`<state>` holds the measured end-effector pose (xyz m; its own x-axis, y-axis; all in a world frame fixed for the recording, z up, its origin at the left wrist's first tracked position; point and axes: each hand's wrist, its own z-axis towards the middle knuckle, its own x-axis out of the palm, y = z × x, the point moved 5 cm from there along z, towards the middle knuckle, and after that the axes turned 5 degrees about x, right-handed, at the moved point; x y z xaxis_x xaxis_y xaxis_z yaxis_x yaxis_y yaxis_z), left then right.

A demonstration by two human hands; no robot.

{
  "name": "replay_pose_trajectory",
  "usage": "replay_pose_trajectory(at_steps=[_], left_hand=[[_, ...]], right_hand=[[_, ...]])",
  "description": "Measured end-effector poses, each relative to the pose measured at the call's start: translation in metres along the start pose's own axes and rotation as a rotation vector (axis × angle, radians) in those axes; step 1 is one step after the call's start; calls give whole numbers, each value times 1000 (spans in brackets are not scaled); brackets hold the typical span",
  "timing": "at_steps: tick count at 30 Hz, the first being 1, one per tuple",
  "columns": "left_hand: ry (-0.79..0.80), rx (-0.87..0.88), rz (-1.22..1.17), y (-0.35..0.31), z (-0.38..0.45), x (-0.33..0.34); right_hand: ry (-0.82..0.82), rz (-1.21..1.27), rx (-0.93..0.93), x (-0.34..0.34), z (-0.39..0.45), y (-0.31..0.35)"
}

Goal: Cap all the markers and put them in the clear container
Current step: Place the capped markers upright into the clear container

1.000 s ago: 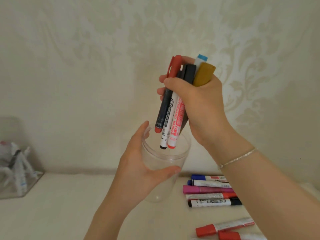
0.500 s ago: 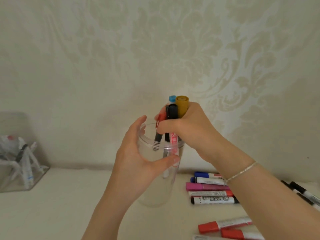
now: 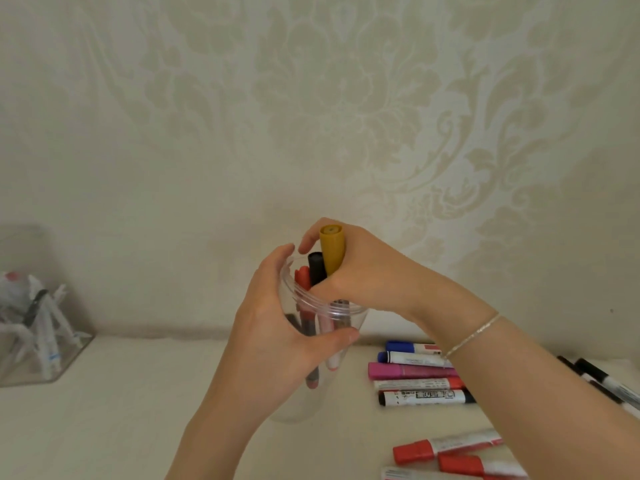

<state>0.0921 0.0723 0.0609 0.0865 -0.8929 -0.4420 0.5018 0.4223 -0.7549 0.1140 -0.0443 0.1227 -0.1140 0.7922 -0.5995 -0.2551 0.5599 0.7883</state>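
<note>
My left hand (image 3: pixel 277 337) grips the clear container (image 3: pixel 349 318) around its side, holding it upright on the table. My right hand (image 3: pixel 363 275) sits over the rim and holds a bundle of capped markers (image 3: pixel 331 251) that stand inside the container; a mustard cap sticks up highest, with black and red caps beside it. Marker barrels show through the clear wall. A row of capped markers (image 3: pixel 415 370) lies on the table to the right, with blue, pink, red and black caps.
Two red-capped markers (image 3: pixel 446 448) lie at the bottom right, and black markers (image 3: pixel 602 379) at the far right edge. A clear box (image 3: pixel 69 355) with white pens stands at the left by the wall. The patterned wall is close behind.
My right hand has lowered the bundle of markers from above the container down into it. The left hand has kept its hold on the container.
</note>
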Motion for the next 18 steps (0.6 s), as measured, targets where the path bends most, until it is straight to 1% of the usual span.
replay_pose_trajectory(at_steps=[4,7,9,12,16,18], left_hand=[[6,37,57,1,1,-2],[38,42,55,1,0,-2],[59,45,38,3,1,-2],[77,55,12,4,0,-1],[123,87,0,3,-1,2],[147,108,-1,2,-1,3]], right_hand=[[59,-18,13,1,-1,-1],[130,-26,77,-1,-1,-7],[137,-55,89,-1,-1,-9],[154,-185,73,4,1,-11],[336,-430,86,20,-2,-17],[359,-461,72,22,-3,-16]])
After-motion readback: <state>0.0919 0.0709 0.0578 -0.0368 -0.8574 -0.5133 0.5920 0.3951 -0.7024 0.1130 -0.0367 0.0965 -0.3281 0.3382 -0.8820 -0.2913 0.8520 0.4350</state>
